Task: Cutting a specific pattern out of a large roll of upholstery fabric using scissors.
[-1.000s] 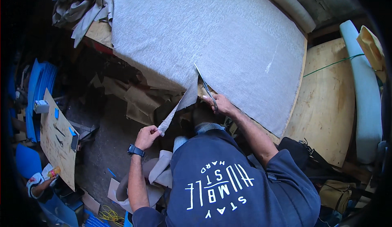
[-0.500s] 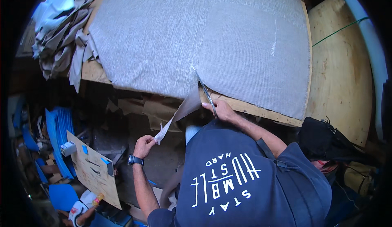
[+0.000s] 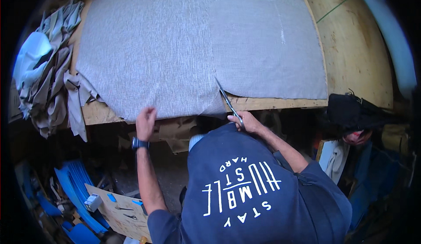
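Observation:
My right hand (image 3: 248, 122) is closed around the handles of a pair of scissors (image 3: 227, 98). The blades point up and left into a sheet of grey woven fabric (image 3: 149, 55), at the top of a cut running in from its front edge. A smoother grey fabric piece (image 3: 269, 51) lies at the right, bordering the cut. My left hand (image 3: 146, 122), wearing a dark watch, is raised by the front edge of the fabric, left of the scissors. It holds nothing visible, and its slightly blurred fingers are loosely bent.
A wooden table edge (image 3: 280, 103) shows beneath the fabric. Crumpled grey and tan cloth (image 3: 55, 77) hangs at the left. A plywood board (image 3: 351, 46) stands right of the table, near a black bag (image 3: 351, 109). Lower left are blue plastic pieces (image 3: 76, 189) and a board bearing small tools (image 3: 123, 211).
My left hand has let go of the fabric's twisted corner and moved up and left. The corner now lies back near the cut. My right hand stays on the scissors; the view has shifted.

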